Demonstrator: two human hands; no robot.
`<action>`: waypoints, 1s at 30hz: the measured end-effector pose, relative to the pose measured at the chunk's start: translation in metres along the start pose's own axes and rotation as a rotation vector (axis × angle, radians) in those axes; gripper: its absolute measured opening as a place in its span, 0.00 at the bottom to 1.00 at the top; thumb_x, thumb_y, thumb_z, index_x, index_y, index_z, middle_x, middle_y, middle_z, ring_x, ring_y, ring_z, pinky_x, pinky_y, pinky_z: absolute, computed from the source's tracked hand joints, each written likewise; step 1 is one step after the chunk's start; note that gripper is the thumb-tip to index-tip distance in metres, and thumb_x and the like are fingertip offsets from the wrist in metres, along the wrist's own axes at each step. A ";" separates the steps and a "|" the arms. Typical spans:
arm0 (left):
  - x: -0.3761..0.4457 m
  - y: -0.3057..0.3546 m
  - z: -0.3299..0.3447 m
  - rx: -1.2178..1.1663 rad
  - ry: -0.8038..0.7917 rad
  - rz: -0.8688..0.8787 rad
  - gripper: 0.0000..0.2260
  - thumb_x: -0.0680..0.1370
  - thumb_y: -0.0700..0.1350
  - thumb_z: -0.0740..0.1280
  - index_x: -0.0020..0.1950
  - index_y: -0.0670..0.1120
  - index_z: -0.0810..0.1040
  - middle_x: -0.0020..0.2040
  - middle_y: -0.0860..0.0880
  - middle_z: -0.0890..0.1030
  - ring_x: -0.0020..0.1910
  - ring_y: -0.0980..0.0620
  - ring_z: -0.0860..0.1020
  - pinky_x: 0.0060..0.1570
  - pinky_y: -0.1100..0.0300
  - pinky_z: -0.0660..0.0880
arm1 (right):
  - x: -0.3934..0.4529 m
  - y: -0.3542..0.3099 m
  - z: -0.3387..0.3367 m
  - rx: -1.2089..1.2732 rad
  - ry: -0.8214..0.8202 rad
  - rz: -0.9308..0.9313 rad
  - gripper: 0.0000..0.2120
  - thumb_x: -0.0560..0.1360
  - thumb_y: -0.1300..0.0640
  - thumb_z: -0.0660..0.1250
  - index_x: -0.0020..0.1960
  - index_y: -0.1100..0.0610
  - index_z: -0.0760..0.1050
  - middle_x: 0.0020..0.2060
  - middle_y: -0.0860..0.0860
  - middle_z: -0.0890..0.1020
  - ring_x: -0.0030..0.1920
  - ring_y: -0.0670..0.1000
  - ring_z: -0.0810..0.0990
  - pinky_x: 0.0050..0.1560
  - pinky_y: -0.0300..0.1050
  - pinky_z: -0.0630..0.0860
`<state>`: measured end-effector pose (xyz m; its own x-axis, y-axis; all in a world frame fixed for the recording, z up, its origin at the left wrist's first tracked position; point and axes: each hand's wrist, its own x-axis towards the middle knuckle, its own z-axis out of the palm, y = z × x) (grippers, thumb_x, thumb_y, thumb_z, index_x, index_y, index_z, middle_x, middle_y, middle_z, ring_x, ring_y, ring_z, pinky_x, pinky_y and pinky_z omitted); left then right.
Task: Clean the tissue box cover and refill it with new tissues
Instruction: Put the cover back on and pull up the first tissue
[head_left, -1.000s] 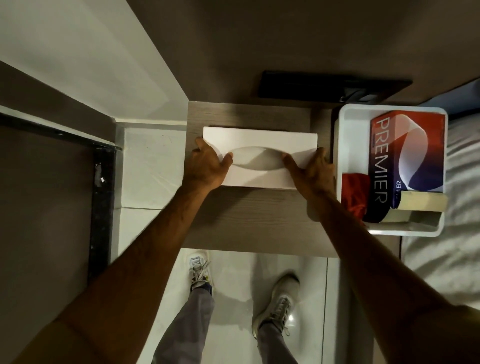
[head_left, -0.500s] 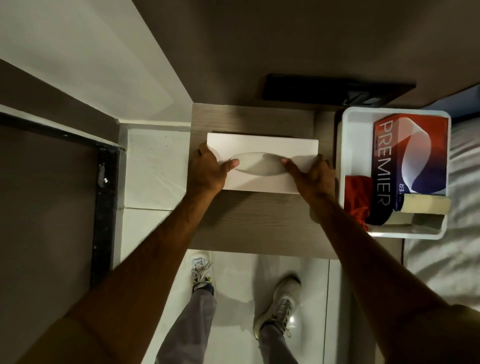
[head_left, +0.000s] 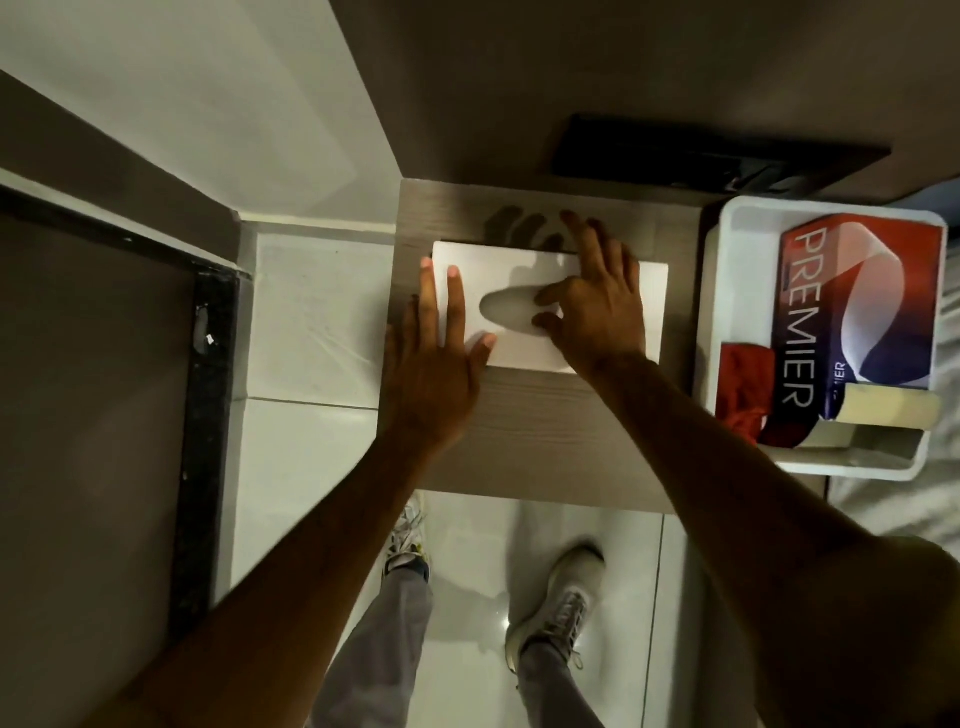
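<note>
Far left: dark panel with a black vertical strip (head_left: 200, 395), then pale floor tiles (head_left: 311, 322) running up to the left edge of the bench (head_left: 535, 431). Open tile strip between strip and bench, clear of the arms only at its far part.

On the bench's far half: white tissue box cover (head_left: 519, 280), lying flat, long side left to right, oval slot up. Far edge close to the wall, left end near the bench's left edge, right end short of the right edge. Bare wood across the whole near half of the bench, down to its near edge above the shoes (head_left: 556, 618).

Left hand (head_left: 436, 364) flat at the cover's left end, fingers (head_left: 456, 301) straight and spread, lying on the top face and over the left edge, thumb tip at the near left rim of the slot. Nothing gripped.

Right hand (head_left: 597, 306) spread over the right half of the cover, palm down, long fingers reaching past the far edge, thumb and one curled finger at the slot's right end. Gripping or only pressing: cannot tell.

Just right of the bench, near the cover's right end but apart from it: white tray (head_left: 727, 291) holding a PREMIER tissue box (head_left: 857, 312), a red cloth (head_left: 743, 395) and a roll of tape (head_left: 883, 410). Far right, bed linen (head_left: 935, 509).
</note>
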<state>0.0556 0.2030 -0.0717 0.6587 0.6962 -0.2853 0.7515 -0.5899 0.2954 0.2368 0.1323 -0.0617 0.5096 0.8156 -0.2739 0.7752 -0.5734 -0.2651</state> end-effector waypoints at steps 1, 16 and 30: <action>0.000 -0.001 0.001 -0.016 -0.002 -0.002 0.34 0.84 0.64 0.45 0.85 0.48 0.45 0.86 0.42 0.45 0.84 0.39 0.56 0.77 0.38 0.64 | 0.003 -0.001 0.001 0.001 -0.011 -0.001 0.09 0.69 0.52 0.80 0.48 0.53 0.87 0.82 0.51 0.59 0.82 0.61 0.53 0.81 0.63 0.54; 0.002 -0.005 0.007 -0.046 -0.029 -0.021 0.34 0.84 0.65 0.46 0.85 0.50 0.43 0.86 0.45 0.43 0.83 0.41 0.58 0.77 0.37 0.65 | -0.011 -0.010 -0.040 -0.019 0.061 -0.036 0.07 0.77 0.50 0.72 0.50 0.53 0.85 0.77 0.51 0.67 0.78 0.60 0.63 0.74 0.57 0.67; 0.003 -0.007 0.009 -0.052 -0.012 0.001 0.34 0.83 0.66 0.43 0.85 0.51 0.44 0.86 0.44 0.44 0.83 0.40 0.59 0.75 0.38 0.65 | -0.027 -0.008 -0.057 0.133 0.179 -0.007 0.10 0.79 0.53 0.69 0.57 0.57 0.83 0.72 0.54 0.73 0.72 0.56 0.71 0.67 0.56 0.75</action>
<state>0.0528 0.2055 -0.0833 0.6599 0.6908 -0.2954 0.7482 -0.5683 0.3425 0.2382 0.1189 0.0004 0.5719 0.8134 -0.1064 0.7289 -0.5633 -0.3891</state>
